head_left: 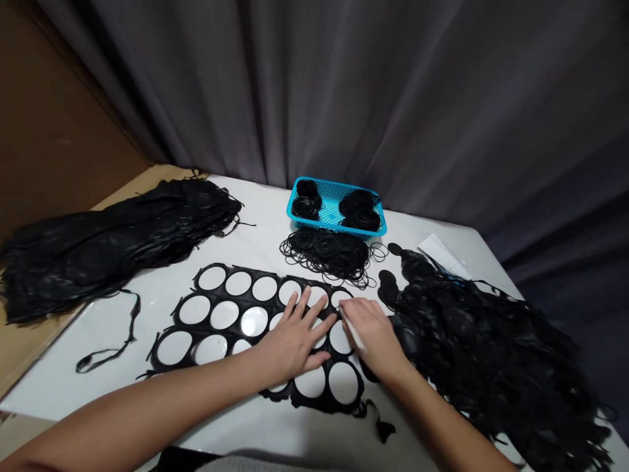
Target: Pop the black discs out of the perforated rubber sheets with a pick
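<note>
A black rubber-like sheet [328, 402] with rows of round holes lies flat on the white table, which shows through the holes. My left hand [291, 342] rests on its middle, fingers spread and pressing down. At the sheet's right side, my right hand [374, 333] is closed around a slim white pen-like tool [352, 329]. The tool's tip is close to the rim of a hole in the upper right; whether it touches the rubber I cannot tell. Just beyond the sheet sits a loose heap of thin black rings [328, 248].
Behind the rings stands a blue basket [335, 229] with bundles of black rings. A stack of black sheets [113, 229] lies on the left. Black discs and scraps [481, 347] are heaped on the right, near a white paper [442, 255]. A grey curtain [314, 92] hangs behind.
</note>
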Available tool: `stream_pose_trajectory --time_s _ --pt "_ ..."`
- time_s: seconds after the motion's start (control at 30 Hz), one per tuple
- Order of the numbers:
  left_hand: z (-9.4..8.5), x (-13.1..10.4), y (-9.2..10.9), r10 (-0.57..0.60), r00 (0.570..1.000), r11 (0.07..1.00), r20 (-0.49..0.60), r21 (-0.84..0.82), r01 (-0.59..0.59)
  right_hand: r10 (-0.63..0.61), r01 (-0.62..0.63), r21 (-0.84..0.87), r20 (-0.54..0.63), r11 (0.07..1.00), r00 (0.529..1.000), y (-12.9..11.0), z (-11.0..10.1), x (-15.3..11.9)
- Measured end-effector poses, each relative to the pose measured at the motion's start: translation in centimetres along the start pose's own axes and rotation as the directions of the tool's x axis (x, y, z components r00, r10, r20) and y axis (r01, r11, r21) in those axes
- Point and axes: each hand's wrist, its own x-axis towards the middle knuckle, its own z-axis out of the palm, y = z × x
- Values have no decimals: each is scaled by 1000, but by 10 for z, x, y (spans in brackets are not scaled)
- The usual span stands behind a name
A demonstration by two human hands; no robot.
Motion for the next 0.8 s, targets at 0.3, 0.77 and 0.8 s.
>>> stream_pose_trajectory --time_s 0.3,0.77,0.8 --pt "-10 2 -2 -7 1000 1000 22 0 7 414 -527 -137 -467 839 781 87 -48 35" --pt "-16 -36 18 172 985 983 16 -71 -171 360 -456 843 347 285 866 -7 -18 -23" --pt "-16 -37 18 171 985 984 26 -62 -169 334 -460 834 359 304 872 -12 -17 -29"
